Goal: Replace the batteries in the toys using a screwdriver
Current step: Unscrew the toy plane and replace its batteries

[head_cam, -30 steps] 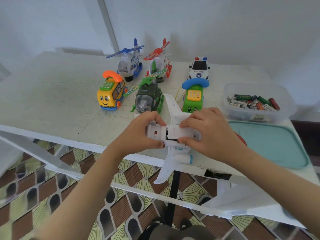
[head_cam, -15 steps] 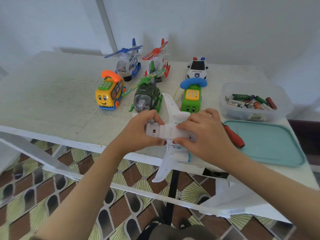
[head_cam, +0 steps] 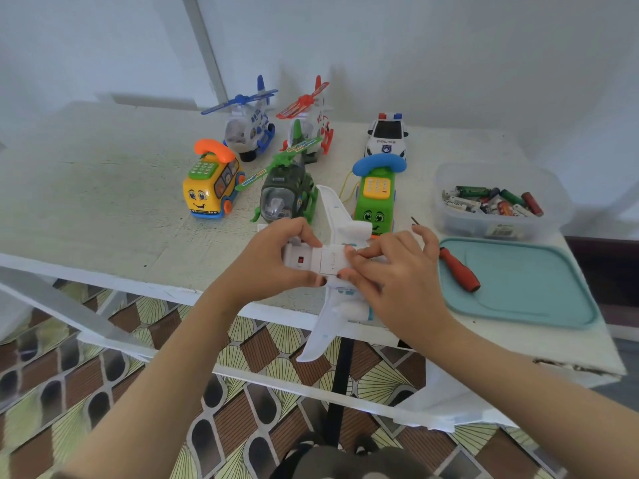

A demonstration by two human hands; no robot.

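Two hands clasp the white plane (head_cam: 332,216): left hand (head_cam: 273,262) steadies, right hand (head_cam: 397,274) squeezes its battery cover (head_cam: 330,261) home; next probably wants the screwdriver (head_cam: 460,269), right

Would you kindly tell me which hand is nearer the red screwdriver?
Right. The right hand is just beside the red screwdriver; the left hand grips the airplane farther away.

I hold the plane (head_cam: 330,261) between my left hand (head_cam: 273,261) and right hand (head_cam: 397,274) at the counter's (head_cam: 103,202) near edge. Just behind it, left to right: bus (head_cam: 207,188), helicopter (head_cam: 283,195), phone (head_cam: 375,198). Behind those: second helicopter (head_cam: 247,129), third helicopter (head_cam: 311,112), police car (head_cam: 385,138). To the right, the screwdriver (head_cam: 458,269) lies at the lid's (head_cam: 536,288) left edge; behind the lid, batteries (head_cam: 491,202) in a tub (head_cam: 501,229).
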